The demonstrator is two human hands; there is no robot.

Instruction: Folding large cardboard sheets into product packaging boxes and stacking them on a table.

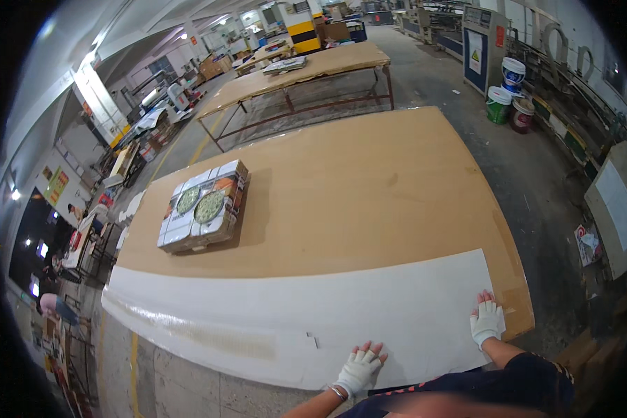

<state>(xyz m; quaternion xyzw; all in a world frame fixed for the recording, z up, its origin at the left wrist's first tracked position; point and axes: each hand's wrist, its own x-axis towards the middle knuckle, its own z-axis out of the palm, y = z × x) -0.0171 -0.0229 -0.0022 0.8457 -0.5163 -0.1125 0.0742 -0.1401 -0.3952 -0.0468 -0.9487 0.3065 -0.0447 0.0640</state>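
Note:
A long white sheet [390, 299] lies along the near side of a brown-topped table [341, 188]. Fingers spread, my left hand [359, 368] rests on the sheet near its front edge. My right hand [487, 322] lies flat at the sheet's right end, fingers stretched out. Both hands wear white fingerless gloves and hold nothing. Between the hands the sheet is smooth; farther left it has a glossy strip. A small dark mark [313, 340] shows on it, left of my left hand.
A strapped stack of printed cardboard [203, 205] sits on the table's left half. Beyond stands a second long table [327, 66]. Several buckets [499, 104] and a control cabinet [482, 52] are at the far right. A person in pink [49, 305] bends over at the far left.

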